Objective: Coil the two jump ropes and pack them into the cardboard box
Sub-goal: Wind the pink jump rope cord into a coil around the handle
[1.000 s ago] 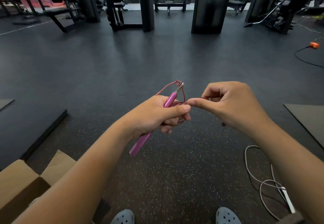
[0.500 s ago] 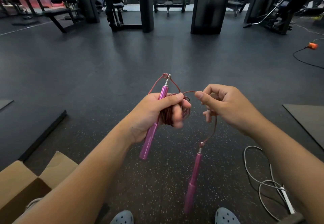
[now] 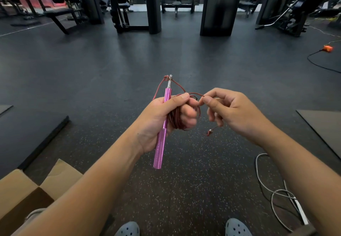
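My left hand (image 3: 166, 117) grips the pink handle (image 3: 162, 130) and the red cord coil (image 3: 177, 119); my right hand (image 3: 227, 112), just beside it, pinches the loose cord. I should wrap snugly with steady tension. The cardboard box (image 3: 20, 193) sits below my left forearm.

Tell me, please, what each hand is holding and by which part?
The left hand grips the pink handle mid-shaft with the coiled red cord; the right hand pinches the cord's loose stretch.

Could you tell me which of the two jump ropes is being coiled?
The pink-handled, red-corded rope, wound in the left hand; the white rope lies loose on the floor.
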Tool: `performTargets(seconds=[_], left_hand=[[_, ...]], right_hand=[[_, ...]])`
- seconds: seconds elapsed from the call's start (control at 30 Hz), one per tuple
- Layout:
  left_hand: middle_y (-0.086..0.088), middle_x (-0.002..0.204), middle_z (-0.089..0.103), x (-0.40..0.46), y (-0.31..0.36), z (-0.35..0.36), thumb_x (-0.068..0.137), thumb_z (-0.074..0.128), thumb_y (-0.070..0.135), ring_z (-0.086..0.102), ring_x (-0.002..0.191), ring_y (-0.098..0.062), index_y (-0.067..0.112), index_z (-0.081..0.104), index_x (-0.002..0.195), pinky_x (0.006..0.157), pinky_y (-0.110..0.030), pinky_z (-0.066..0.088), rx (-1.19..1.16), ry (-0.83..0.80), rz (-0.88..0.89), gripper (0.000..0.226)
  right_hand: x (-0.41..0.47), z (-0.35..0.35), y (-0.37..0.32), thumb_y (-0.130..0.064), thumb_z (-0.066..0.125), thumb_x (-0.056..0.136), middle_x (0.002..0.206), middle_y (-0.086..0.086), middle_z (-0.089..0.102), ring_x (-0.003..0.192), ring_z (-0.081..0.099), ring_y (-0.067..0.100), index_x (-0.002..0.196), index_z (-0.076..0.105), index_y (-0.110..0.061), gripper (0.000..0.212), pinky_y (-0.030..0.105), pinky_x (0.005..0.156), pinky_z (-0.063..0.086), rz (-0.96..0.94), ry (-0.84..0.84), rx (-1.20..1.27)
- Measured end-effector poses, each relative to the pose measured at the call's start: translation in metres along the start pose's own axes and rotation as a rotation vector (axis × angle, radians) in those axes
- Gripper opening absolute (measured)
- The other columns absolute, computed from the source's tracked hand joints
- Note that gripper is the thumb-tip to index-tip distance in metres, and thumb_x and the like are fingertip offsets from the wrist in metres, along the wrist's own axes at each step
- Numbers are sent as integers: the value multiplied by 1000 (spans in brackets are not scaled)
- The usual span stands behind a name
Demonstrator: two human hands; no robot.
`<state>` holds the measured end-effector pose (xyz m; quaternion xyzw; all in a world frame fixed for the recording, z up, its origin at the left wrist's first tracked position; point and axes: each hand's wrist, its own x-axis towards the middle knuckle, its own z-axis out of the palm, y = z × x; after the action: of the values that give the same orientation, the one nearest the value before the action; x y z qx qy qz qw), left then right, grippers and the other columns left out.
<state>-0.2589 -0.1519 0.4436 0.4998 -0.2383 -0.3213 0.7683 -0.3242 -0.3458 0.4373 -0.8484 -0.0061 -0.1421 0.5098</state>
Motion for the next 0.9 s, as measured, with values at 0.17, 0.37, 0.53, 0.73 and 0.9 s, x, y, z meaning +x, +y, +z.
performTargets(seconds=[0.17,0.37,0.53,0.73,0.9], left_hand=[[8,37,36,2,-2,3,91,59,35,36,28,-5,10,67,71,43,-23,43,-32,50,21,33],[8,54,59,1,1,11,93,59,27,56,42,-4,11,72,75,50,-20,52,-332,66,13,27],[9,61,63,3,4,8,94,58,25,51,42,-2,3,68,101,52,-18,50,-434,104,142,26],[-5,105,79,7,-8,-2,106,51,19,75,78,-17,0,59,125,71,-29,60,279,266,305,28],[3,99,79,10,-23,-9,104,55,25,75,82,-15,10,61,121,76,-34,61,996,176,388,23]], right_hand=[[0,4,4,-38,58,100,63,1,63,55,55,10,86,67,-10,32,28,60,48,29,-7,-6],[0,18,9,-27,51,106,71,3,68,62,51,17,97,67,-14,23,39,65,46,45,-4,61],[-11,34,6,-39,41,108,70,9,73,74,73,29,91,68,-21,36,47,82,51,200,-239,25],[-19,44,-14,-29,44,109,70,18,64,59,63,33,121,60,-24,21,57,72,54,272,-505,81],[-22,39,-17,2,55,93,73,16,64,56,59,27,129,57,-27,46,56,74,58,240,-585,39]])
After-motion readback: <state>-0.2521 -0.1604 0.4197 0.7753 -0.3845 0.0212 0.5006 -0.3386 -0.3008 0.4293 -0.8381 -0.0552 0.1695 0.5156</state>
